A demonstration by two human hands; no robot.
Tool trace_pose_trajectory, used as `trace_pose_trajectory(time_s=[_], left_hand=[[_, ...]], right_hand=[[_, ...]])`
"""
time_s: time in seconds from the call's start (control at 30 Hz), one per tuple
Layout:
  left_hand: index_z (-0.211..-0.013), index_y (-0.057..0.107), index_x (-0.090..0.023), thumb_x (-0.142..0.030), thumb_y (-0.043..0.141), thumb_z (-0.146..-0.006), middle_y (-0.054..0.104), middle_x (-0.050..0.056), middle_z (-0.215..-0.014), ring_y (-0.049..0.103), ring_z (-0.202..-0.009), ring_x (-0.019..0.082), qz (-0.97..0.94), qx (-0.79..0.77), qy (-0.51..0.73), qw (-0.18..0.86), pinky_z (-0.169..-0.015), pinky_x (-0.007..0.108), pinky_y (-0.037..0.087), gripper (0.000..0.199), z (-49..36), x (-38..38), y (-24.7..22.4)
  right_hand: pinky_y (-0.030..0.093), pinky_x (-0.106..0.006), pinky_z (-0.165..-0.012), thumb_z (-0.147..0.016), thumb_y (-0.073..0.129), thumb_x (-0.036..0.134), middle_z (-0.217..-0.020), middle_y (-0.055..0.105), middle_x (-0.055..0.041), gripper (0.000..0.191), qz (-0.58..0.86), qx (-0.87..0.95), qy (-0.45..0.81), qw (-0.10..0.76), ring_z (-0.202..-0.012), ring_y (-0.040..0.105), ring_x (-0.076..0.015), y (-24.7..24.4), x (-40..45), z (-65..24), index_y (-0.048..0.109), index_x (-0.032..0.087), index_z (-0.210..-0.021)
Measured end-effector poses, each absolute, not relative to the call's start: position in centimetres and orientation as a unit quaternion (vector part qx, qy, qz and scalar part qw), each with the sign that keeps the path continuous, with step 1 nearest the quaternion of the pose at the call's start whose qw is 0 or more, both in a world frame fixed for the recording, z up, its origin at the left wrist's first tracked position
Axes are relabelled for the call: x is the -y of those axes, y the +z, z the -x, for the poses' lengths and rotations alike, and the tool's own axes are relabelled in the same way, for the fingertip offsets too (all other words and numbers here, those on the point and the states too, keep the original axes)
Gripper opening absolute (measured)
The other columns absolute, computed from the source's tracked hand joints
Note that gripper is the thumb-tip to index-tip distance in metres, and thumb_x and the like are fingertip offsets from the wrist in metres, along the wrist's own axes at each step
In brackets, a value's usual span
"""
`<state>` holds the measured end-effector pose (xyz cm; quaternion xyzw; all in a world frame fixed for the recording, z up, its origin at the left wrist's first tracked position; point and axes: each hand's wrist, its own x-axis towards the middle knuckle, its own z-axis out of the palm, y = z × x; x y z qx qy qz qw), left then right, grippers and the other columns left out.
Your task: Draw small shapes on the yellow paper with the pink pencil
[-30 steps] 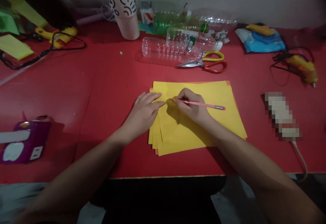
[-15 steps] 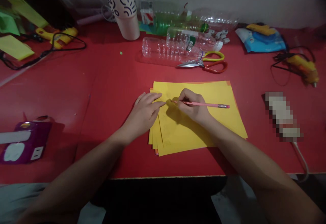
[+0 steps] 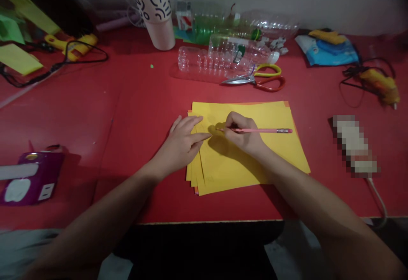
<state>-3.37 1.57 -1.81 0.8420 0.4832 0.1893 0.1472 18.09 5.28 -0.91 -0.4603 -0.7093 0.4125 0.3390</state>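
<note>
At the centre of the frame, the person's right hand point(image 3: 244, 133) gripped a pink pencil point(image 3: 270, 131) between closed fingers, its tip over a stack of yellow paper point(image 3: 229, 169); I couldn't tell whether it touched. The left hand point(image 3: 181, 142) lay spread on the stack's left edge, gripping nothing. The right hand and forearm hid some of the top sheet. Just above the stack on the red table point(image 3: 143, 101), scissors point(image 3: 253, 78) lay before a clear bottle point(image 3: 216, 61), with a white tumbler point(image 3: 156, 8) upright at upper centre-left. A blue packet point(image 3: 334, 54) sat at upper right, a yellow glue gun point(image 3: 379, 85) below it, then a blurred-out object point(image 3: 355, 144) with a pale cable point(image 3: 379, 197). A purple box point(image 3: 32, 178) stood at lower left, well clear of the left hand.
</note>
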Motion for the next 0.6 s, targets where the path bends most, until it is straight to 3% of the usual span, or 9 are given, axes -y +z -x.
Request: trace_pose_trajectory(time_s=[0.6], left_hand=[[-0.105, 0.076, -0.030, -0.013, 0.056, -0.094, 0.058, 0.007, -0.138, 0.049, -0.131, 0.027, -0.830, -0.488, 0.213, 0.166, -0.114, 0.061, 0.030, 0.028, 3.26, -1.60, -2.13]], right_hand=[[0.025, -0.027, -0.052, -0.075, 0.056, 0.018, -0.057, 0.040, 0.0066, 0.020, 0.447, 0.713, 0.412, 0.349, -0.054, 0.034, -0.0098, -1.31, -5.20, -18.12, 0.040, 0.023, -0.065]])
